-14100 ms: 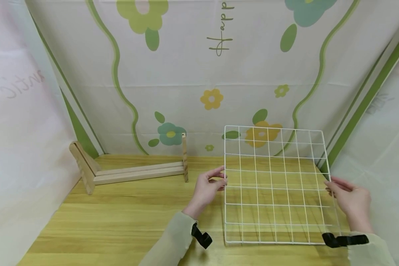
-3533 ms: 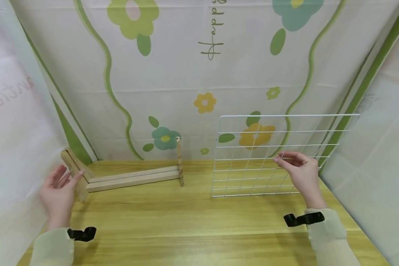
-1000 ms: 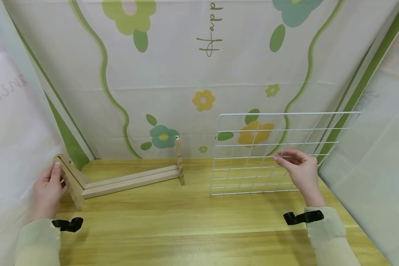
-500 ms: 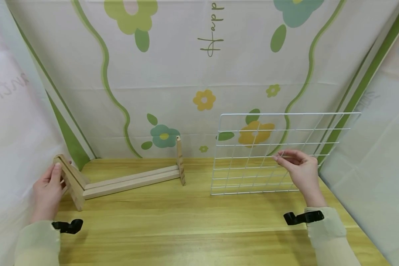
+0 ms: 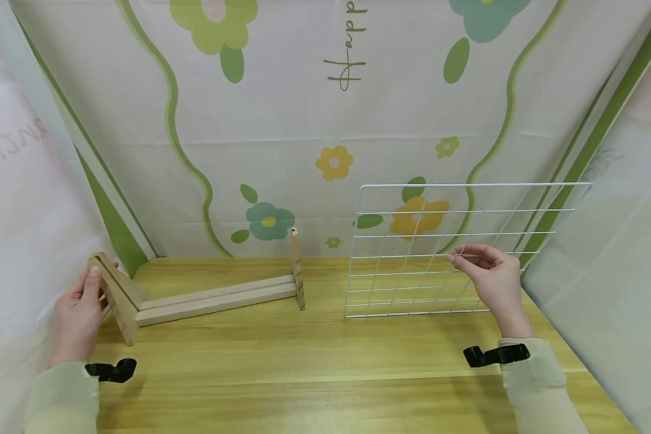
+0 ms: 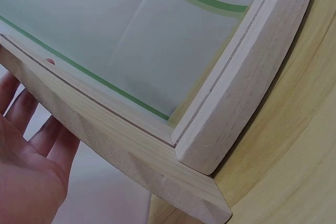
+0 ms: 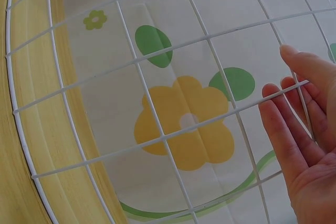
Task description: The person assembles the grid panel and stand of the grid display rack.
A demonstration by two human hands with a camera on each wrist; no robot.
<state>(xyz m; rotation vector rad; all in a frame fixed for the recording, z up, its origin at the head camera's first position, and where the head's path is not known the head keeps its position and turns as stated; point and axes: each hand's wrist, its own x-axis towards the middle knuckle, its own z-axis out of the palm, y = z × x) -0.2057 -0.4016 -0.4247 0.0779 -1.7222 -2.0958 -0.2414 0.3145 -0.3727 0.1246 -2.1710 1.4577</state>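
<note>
A pale wooden stand (image 5: 222, 299), with a grooved crossbar between two end uprights, rests on the table at the left. My left hand (image 5: 78, 313) grips its left upright from the outer side, thumb on the near face. In the left wrist view, fingers (image 6: 58, 145) pass behind that grooved upright (image 6: 105, 121). At the right a white wire grid panel (image 5: 401, 255) stands on its lower edge, leaning. My right hand (image 5: 490, 280) pinches one of its wires right of the middle; in the right wrist view the thumb and fingertips (image 7: 269, 90) meet around the wires.
The wood-grain table (image 5: 314, 374) runs up to a white curtain (image 5: 282, 102) printed with flowers at the back. Further white cloth sides (image 5: 22, 229) close in at left and right. A gap of table separates the stand from the grid panel.
Both hands first held the grid panel; now only my right does, higher up, with the panel steeper. My left hand moved to the stand, whose left end shifted left and nearer; its right upright just came nearer.
</note>
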